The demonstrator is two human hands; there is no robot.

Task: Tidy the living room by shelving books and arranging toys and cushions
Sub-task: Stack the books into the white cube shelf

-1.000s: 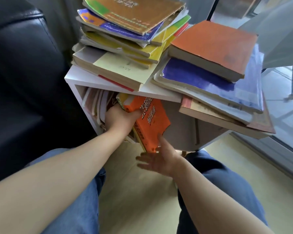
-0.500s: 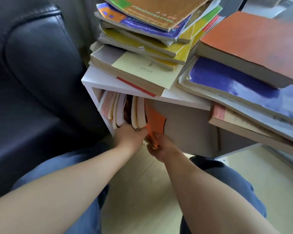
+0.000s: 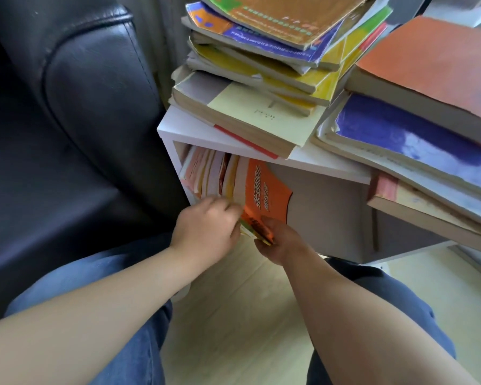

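Observation:
A small white shelf (image 3: 325, 168) stands beside a black sofa, with several thin books upright in its left compartment (image 3: 206, 176). An orange book (image 3: 264, 195) leans half out of that compartment, at the right end of the row. My right hand (image 3: 278, 237) grips its lower corner from below. My left hand (image 3: 206, 232) presses with curled fingers against the bottom edges of the upright books just left of the orange one. Its fingertips are blurred.
Two tall, untidy piles of books lie on top of the shelf, a left pile (image 3: 261, 65) and a right pile (image 3: 417, 107) that overhangs the shelf's right side. The black leather sofa (image 3: 75, 120) is close on the left. Pale wooden floor (image 3: 233, 315) shows between my knees.
The orange book went from tilted outside the shelf into the row's right end, then leans further out now. My right hand moved from open beneath it to gripping its lower corner.

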